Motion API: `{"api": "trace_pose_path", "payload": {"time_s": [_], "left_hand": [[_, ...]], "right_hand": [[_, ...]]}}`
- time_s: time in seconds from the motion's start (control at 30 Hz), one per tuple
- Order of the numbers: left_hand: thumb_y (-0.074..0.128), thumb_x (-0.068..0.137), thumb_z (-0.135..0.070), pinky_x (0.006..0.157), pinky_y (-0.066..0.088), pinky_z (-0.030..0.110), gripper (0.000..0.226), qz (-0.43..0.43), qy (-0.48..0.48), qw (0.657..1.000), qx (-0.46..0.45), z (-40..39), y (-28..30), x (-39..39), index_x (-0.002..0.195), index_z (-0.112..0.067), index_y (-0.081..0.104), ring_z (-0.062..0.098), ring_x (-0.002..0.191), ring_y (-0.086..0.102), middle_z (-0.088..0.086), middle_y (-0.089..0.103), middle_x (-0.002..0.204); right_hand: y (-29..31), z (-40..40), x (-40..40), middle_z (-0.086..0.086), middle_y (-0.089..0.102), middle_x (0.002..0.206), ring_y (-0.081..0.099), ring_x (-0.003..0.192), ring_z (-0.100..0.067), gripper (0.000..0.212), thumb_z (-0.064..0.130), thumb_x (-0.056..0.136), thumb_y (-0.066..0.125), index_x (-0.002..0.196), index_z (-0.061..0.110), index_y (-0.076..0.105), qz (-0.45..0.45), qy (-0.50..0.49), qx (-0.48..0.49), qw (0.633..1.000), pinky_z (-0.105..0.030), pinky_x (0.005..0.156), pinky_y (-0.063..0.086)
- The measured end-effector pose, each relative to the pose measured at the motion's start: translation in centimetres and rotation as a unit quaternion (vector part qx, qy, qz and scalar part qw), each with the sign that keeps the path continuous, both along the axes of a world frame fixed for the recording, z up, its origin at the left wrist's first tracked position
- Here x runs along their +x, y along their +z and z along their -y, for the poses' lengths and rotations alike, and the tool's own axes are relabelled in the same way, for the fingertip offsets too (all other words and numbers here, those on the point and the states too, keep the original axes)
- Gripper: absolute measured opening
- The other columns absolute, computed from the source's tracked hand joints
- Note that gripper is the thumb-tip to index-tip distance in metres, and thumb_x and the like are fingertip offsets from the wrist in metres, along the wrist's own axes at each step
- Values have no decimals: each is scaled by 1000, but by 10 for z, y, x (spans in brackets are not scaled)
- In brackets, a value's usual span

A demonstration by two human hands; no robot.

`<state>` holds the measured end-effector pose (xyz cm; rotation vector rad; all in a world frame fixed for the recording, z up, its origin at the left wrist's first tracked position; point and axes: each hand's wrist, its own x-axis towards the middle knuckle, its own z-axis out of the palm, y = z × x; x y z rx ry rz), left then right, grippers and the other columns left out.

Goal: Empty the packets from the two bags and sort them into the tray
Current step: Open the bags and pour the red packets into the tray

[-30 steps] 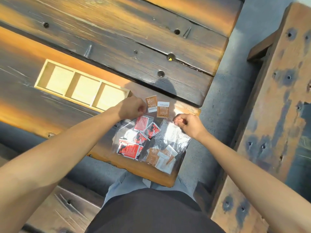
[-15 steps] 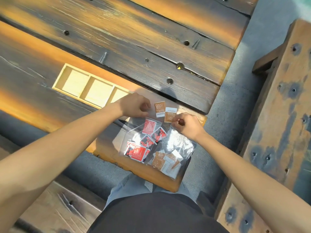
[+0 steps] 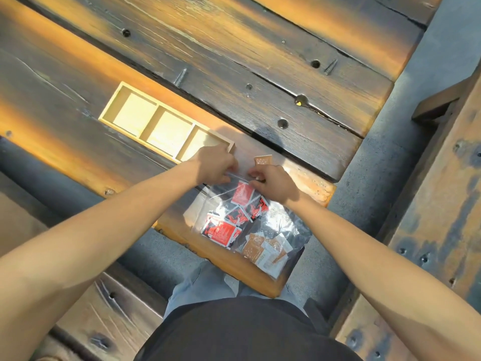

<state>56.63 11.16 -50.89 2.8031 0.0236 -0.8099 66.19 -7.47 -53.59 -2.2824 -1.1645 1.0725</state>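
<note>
Left hand (image 3: 213, 165) and right hand (image 3: 273, 182) both pinch top edge of clear bag (image 3: 208, 212) of red packets (image 3: 242, 192), beside wooden tray (image 3: 109, 106)

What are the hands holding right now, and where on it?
Both the left hand and right hand pinch the far top edge of the clear bag of red packets.

A weathered wooden plank table (image 3: 260, 61), dark with orange-lit streaks and bolt holes, carries everything. On its near plank lie a pale wooden tray (image 3: 114, 106) with three compartments, a clear plastic bag (image 3: 200, 212) of red packets (image 3: 221, 230) beside a second clear bag (image 3: 291, 230) of brown and white packets (image 3: 260, 250) whose corner overhangs the table edge. A loose brown packet (image 3: 263, 160) lies just beyond the bags, near the tray's right end.
</note>
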Motion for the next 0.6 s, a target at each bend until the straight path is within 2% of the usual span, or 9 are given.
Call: {"api": "trace_pose_path", "payload": {"time_s": [0.1, 0.2, 0.27, 0.33, 0.4, 0.5, 0.6], "left_hand": [[67, 86, -33, 61, 44, 30, 14, 11, 24, 1000, 1, 2, -4, 0, 95, -24, 74, 23, 100, 56, 2, 69, 86], [68, 90, -35, 66, 43, 29, 15, 6, 30, 998, -47, -2, -1, -1, 98, -27, 79, 21, 100, 55, -2, 74, 89], [68, 92, -34, 70, 42, 29, 16, -1, 35, 996, -81, -6, 3, -4, 100, -28, 80, 17, 96, 50, -7, 76, 90], [69, 92, -34, 77, 47, 33, 16, -4, 47, 993, -105, -10, 6, -9, 101, -29, 81, 18, 95, 50, -9, 77, 91], [70, 92, -34, 83, 48, 35, 16, -5, 67, 990, -124, -14, 10, -15, 101, -29, 81, 17, 94, 47, -9, 77, 93], [70, 92, -33, 79, 43, 29, 16, 4, 84, 988, -131, -15, 18, -23, 102, -28, 81, 11, 92, 42, -10, 74, 93], [71, 92, -31, 74, 38, 24, 13, 22, 106, 983, -145, -13, 28, -36, 97, -26, 82, 10, 89, 53, -16, 66, 85]], "right_hand": [[-2, -5, 1, -3, 78, 110, 73, 94, -18, 24, 16, 96, 66, 119, 13, 74, -10, 2, -1, 1000, -37, 87, 60], [-4, -5, 1, -1, 80, 96, 72, 79, -14, 18, 16, 97, 65, 110, 14, 78, -16, 13, -6, 1000, -35, 74, 60], [-3, -3, 1, 0, 79, 91, 65, 67, -7, 17, 17, 97, 65, 106, 15, 80, -20, 14, 1, 1000, -25, 64, 52], [1, -2, 0, 1, 79, 92, 59, 64, 2, 17, 17, 98, 66, 106, 14, 80, -26, 14, 15, 999, -17, 62, 45], [7, -1, -2, -1, 80, 93, 65, 68, -5, 17, 17, 98, 66, 107, 12, 80, -32, 17, 28, 999, -22, 66, 52], [15, 0, -7, -2, 81, 90, 72, 73, -15, 16, 20, 96, 69, 105, 12, 81, -32, 19, 36, 999, -38, 70, 60], [26, -1, -15, -1, 81, 88, 68, 69, -12, 15, 20, 94, 72, 101, 13, 82, -15, 30, 36, 999, -37, 67, 58]]}}
